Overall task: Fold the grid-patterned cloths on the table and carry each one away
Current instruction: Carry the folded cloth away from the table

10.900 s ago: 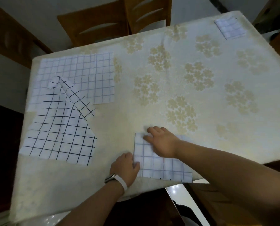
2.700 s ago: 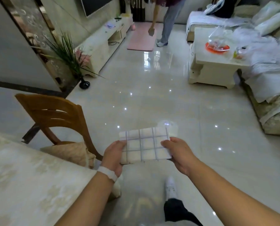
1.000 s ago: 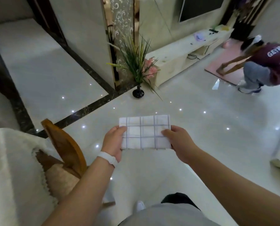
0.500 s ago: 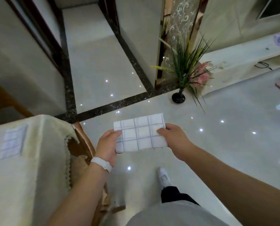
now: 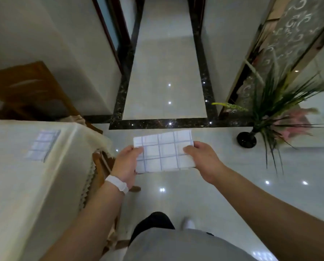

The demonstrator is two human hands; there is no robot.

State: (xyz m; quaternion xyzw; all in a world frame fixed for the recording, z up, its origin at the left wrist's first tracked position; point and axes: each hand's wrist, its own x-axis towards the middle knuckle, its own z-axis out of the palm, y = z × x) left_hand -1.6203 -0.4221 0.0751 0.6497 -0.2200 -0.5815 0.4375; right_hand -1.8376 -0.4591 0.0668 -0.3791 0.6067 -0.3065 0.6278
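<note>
Hanging at frame centre above the floor, the folded grid cloth is pinched at its side edges by the left hand and right hand; another folded cloth is seen on the table at left.

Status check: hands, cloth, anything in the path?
Left hand and right hand each pinch an end of the folded grid cloth, held over the floor. Second folded cloth lies on the table. Table corner close left, potted plant right.

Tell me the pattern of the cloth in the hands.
The cloth is white with thin bluish grid lines; head view.
</note>
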